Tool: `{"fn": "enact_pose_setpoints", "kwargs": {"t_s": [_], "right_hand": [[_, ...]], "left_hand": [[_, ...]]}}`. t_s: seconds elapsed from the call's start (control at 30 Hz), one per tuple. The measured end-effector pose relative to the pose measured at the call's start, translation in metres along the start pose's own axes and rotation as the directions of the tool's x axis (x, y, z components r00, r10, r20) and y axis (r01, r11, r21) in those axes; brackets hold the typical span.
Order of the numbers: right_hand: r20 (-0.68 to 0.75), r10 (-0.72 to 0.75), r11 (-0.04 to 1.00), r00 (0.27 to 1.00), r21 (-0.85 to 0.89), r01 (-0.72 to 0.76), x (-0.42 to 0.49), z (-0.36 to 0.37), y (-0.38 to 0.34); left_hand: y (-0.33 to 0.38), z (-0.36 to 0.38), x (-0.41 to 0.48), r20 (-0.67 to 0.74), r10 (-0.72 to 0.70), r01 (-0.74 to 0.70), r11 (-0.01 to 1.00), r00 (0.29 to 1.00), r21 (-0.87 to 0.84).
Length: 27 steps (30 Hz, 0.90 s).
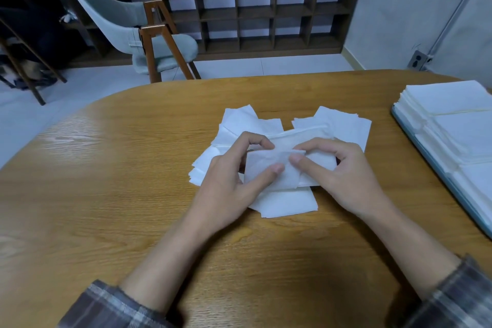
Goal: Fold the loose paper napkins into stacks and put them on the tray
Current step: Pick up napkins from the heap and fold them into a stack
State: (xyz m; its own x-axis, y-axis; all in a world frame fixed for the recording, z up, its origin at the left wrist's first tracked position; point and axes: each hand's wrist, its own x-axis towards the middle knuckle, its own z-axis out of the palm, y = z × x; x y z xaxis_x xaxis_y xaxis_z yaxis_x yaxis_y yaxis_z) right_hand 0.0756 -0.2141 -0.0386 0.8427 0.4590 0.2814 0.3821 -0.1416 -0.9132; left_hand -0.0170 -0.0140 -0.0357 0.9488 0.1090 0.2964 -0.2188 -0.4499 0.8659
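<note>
A loose pile of white paper napkins [287,202] lies in the middle of the wooden table. Over the pile, both hands hold one partly folded napkin [269,170]. My left hand [229,181] pinches its left part between thumb and forefinger. My right hand [343,170] pinches its right part, thumb on top and fingers curled behind. The thumbs nearly meet at the napkin's middle. At the right edge of the table a pale blue tray [436,168] carries stacks of folded napkins [458,125].
The wooden table [119,168] has a rounded far edge. Beyond it stand a grey chair with wooden legs [149,37], a dark cubby shelf [266,10] along the wall, and a wall socket [418,60] at the right.
</note>
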Motion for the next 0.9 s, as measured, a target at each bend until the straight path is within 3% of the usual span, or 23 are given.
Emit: {"fn": "enact_pose_setpoints", "kwargs": {"t_s": [0.13, 0.33, 0.53, 0.77, 0.9], "right_hand": [[-0.037, 0.040, 0.996, 0.999, 0.082, -0.037, 0.002, -0.003, -0.002], [-0.107, 0.108, 0.981, 0.988, 0.172, -0.088, 0.005, -0.004, 0.000], [-0.137, 0.160, 0.935, 0.978, 0.338, -0.105, 0.009, -0.011, 0.005], [0.003, 0.254, 0.916, 0.967, 0.320, -0.241, 0.007, -0.010, 0.007], [0.112, 0.245, 0.897, 0.963, 0.350, -0.269, 0.005, -0.007, -0.003]], "left_hand": [[0.001, -0.003, 0.002, 0.029, -0.063, 0.065, 0.996, 0.998, -0.067], [0.000, -0.012, 0.008, -0.067, -0.105, 0.100, 0.992, 0.992, -0.077], [0.001, -0.013, 0.006, 0.063, -0.168, 0.173, 0.982, 0.984, -0.077], [0.007, -0.025, 0.010, -0.154, -0.277, 0.215, 0.919, 0.949, -0.331], [0.006, -0.023, 0.009, -0.104, -0.293, 0.248, 0.916, 0.950, -0.315]]}}
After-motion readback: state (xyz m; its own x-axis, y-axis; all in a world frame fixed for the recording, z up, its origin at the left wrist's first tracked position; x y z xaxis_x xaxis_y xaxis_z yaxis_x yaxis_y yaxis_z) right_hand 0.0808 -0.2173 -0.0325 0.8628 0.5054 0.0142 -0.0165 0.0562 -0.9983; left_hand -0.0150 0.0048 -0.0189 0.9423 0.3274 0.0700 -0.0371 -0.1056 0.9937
